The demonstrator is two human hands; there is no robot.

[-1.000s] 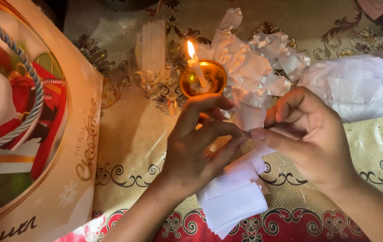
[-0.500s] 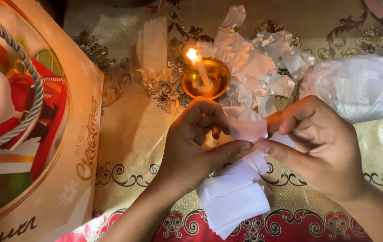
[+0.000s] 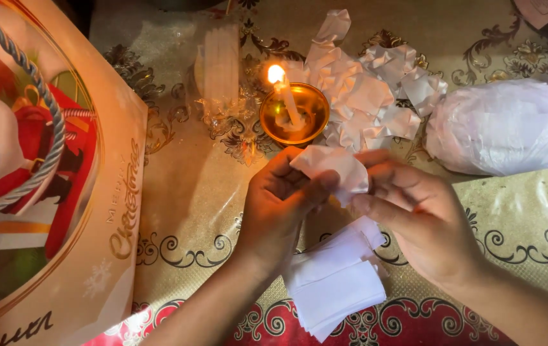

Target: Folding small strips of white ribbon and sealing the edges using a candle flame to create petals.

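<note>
- Left hand (image 3: pixel 280 205) and right hand (image 3: pixel 415 214) meet at centre frame, both pinching one small white folded paper piece (image 3: pixel 332 168); fingers of both closed on it, left thumb pressing its lower edge.
- Paper piece is held up off the tabletop (image 3: pixel 203 211), just in front of the brass bowl.
- Small round brass bowl (image 3: pixel 294 115) sits just beyond the hands, with a thin lit white candle (image 3: pixel 287 102) leaning inside, flame on.
- Stack of flat white paper sheets (image 3: pixel 335 285) lies on the tabletop below and between the wrists, partly under the left hand.
- Heap of crumpled white folded papers (image 3: pixel 370 96) lies right behind and to the right of the bowl, touching its rim area.
- Bulging white plastic bag (image 3: pixel 505 128) rests far right, near the heap.
- Clear wrapped packet of white candles (image 3: pixel 221 64) lies left of the bowl.
- Large festive paper gift bag with blue-white rope handle (image 3: pixel 43 192) fills the left side, well apart from the hands.
- Tabletop covered in a beige cloth with gold scrolls and a red border.
</note>
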